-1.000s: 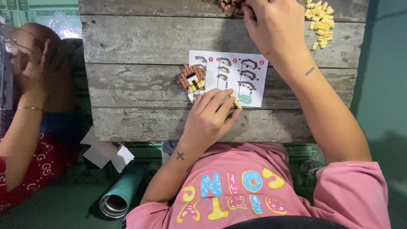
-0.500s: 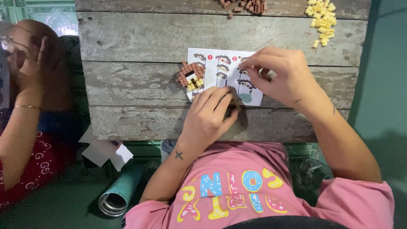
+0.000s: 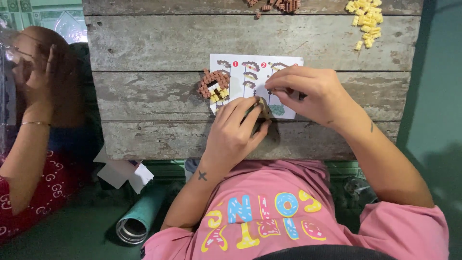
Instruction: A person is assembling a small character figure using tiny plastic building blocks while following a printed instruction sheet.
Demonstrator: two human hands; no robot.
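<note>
My left hand (image 3: 236, 132) rests on the lower edge of a white instruction sheet (image 3: 238, 79) and pinches a small brick piece (image 3: 262, 107) between thumb and fingers. My right hand (image 3: 308, 94) hovers just right of it over the sheet, fingertips pinched together on something tiny that I cannot make out. A small brown and yellow brick model (image 3: 214, 85) lies at the sheet's left edge, untouched. All of this sits on a weathered wooden plank table (image 3: 154, 96).
Loose brown bricks (image 3: 276, 6) and a heap of yellow bricks (image 3: 365, 17) lie at the table's far edge. Another person in red (image 3: 33, 144) sits at the left. A teal tube (image 3: 139, 219) and paper scraps (image 3: 122, 171) lie on the floor.
My right hand came back from the far edge of the table to the instruction sheet and closed in on my left hand. The left hand stayed in place.
</note>
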